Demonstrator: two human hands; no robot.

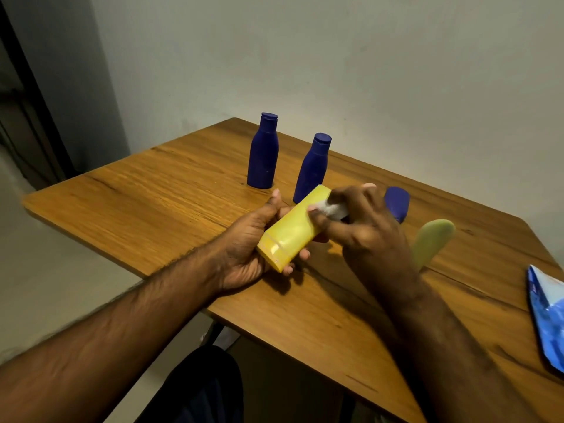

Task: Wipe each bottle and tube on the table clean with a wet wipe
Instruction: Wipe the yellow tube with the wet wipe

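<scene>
A person's left hand (pixel 244 239) wraps around the lower end of a yellow tube (pixel 293 230), held tilted just above the wooden worktop (pixel 158 190), while the right hand (pixel 363 227) pinches a folded white wet wipe (pixel 331 209) against the tube's upper part, fingers curled tight around it. Two dark blue bottles stand upright beyond the hands: the far bottle (pixel 263 151) near the worktop's back corner, the near bottle (pixel 312 169) just behind the tube's top end. A third blue container (pixel 396 204) peeks out behind the right hand, and a pale green tube (pixel 432 244) sits just to its right, partly hidden by the wrist. A blue-and-white packet (pixel 546 319) lies at the right edge of the frame. The left half of the worktop is bare wood out to its rounded left corner; the front edge runs beneath both forearms. A plain wall (pixel 335 56) closes in behind.
</scene>
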